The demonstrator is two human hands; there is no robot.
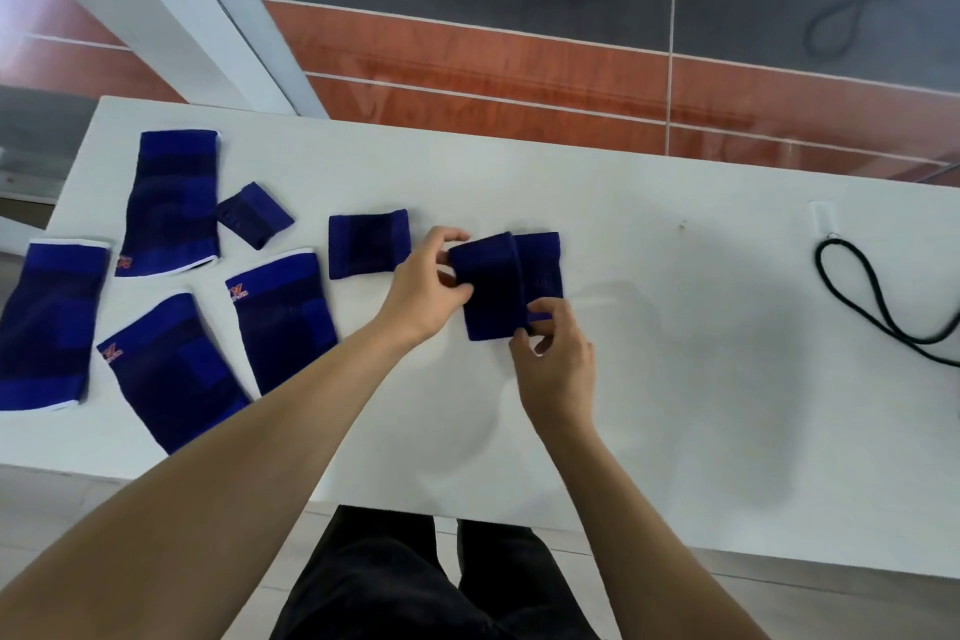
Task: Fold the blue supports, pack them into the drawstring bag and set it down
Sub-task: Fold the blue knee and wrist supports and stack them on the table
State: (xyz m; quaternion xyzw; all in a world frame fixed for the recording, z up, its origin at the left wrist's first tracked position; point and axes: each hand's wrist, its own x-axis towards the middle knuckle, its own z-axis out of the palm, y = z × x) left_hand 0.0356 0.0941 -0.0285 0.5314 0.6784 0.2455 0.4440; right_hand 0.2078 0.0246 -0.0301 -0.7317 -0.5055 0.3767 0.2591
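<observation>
A dark blue support point(498, 291) lies half folded on the white table point(675, 327) near the middle. My left hand point(426, 291) pinches its left edge, and my right hand point(556, 359) grips its lower right corner. Left of it sits a small folded blue support point(368, 244), and another small one point(254, 214) lies further left. Several larger blue supports with white rims and orange logos lie flat at the table's left end, among them one point(174, 203), one point(283, 322) and one point(47, 327). No bag body shows, only a black cord point(857, 291) at the right.
The black cord loops on the table at the right edge of view. Behind the table's far edge stands a glass wall with an orange band point(519, 68). My legs in black trousers point(431, 582) show below the near edge.
</observation>
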